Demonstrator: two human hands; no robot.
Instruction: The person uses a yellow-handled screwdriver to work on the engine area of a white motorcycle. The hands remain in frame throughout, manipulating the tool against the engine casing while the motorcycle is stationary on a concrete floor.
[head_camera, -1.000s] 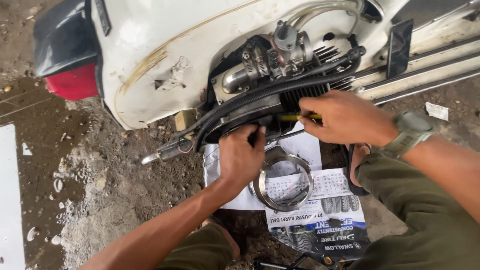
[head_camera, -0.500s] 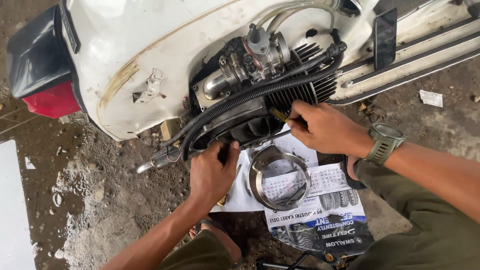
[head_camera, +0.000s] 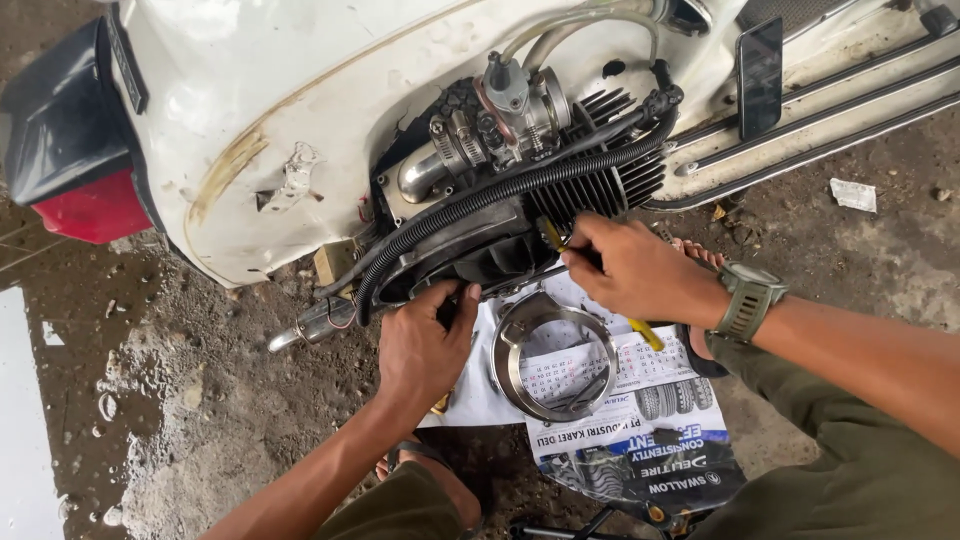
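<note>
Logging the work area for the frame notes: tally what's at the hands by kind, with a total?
Hands: 2 (left hand, right hand)
Yellow-handled tool in the right hand: 1
Round shiny metal ring cover on the paper: 1
Printed calendar sheet on the ground: 1
Black ribbed hose across the engine: 1
Olive wristwatch: 1
Total: 7

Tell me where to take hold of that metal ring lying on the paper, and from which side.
Grip the metal ring on its near rim, coming from above on the person's side. It lies flat on the printed paper with its hollow centre facing up, so fingers can hook inside the band. The far rim is crowded by the left hand, the right hand and the engine.
</note>
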